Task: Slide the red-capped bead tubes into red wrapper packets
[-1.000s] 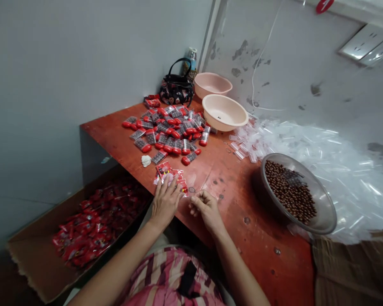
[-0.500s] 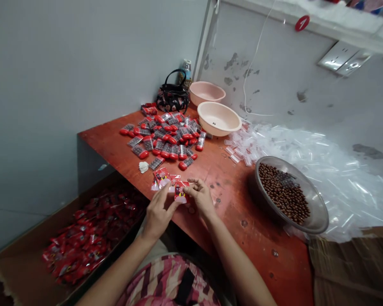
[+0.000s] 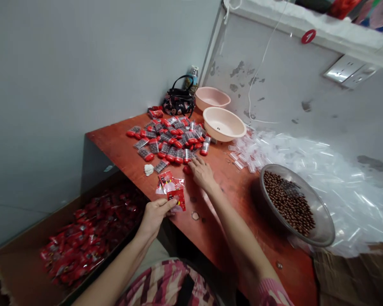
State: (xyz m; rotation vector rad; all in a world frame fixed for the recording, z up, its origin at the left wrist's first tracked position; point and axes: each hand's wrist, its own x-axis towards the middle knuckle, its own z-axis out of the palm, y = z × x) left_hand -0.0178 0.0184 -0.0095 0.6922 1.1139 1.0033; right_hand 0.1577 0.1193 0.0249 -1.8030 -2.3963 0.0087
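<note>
the left hand (image 3: 153,216) has a clenched grip on a red sachet (image 3: 176,199), held over the edge of the orange worktop (image 3: 121,144) just beside more red sachets (image 3: 167,180). the right hand (image 3: 202,173) is released, fingers spread, just beside a red-capped clear tube (image 3: 187,170) near a heap of such tubes (image 3: 169,142). a cardboard box (image 3: 15,272) of red packets (image 3: 89,233) sits low at left; a metal bowl (image 3: 322,212) of brown beads (image 3: 289,204) stands at right.
</note>
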